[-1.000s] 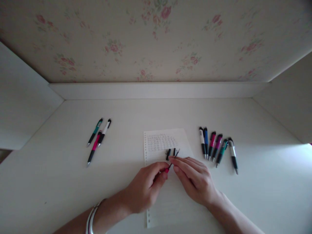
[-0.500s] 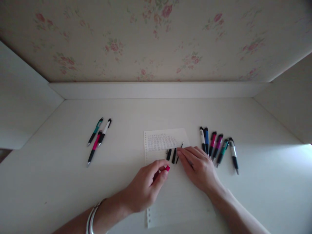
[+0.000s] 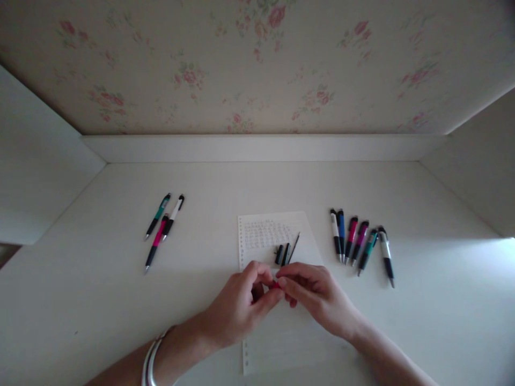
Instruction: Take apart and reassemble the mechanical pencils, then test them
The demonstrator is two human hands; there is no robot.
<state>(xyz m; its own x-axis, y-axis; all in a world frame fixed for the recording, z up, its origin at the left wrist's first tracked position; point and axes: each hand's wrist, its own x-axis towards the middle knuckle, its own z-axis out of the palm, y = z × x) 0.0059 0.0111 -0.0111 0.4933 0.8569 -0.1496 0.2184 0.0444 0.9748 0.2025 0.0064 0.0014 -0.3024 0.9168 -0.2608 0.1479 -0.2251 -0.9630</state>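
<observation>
My left hand [image 3: 243, 305] pinches a small bright pink pen barrel [image 3: 276, 286] between thumb and fingers, over a lined sheet of paper [image 3: 257, 359]. Against the barrel's right end are the closed fingertips of my right hand [image 3: 322, 295]; whatever they pinch is hidden. Just beyond my hands lie pen parts on the paper: a short black piece with a clip [image 3: 279, 254], a black grip tube [image 3: 286, 254] and a thin dark ink refill [image 3: 294, 246].
Three pens lie at the left, including a pink and black pen [image 3: 156, 244]. At the right is a row of several pens, with a white and black pen [image 3: 386, 256] outermost. A raised back edge [image 3: 257, 148] and side panels bound the white desk [image 3: 100, 300].
My right hand has drawn back from the black parts and come left to meet the pink barrel. The refill and grip tube have shifted slightly. My left hand stays nearly in place.
</observation>
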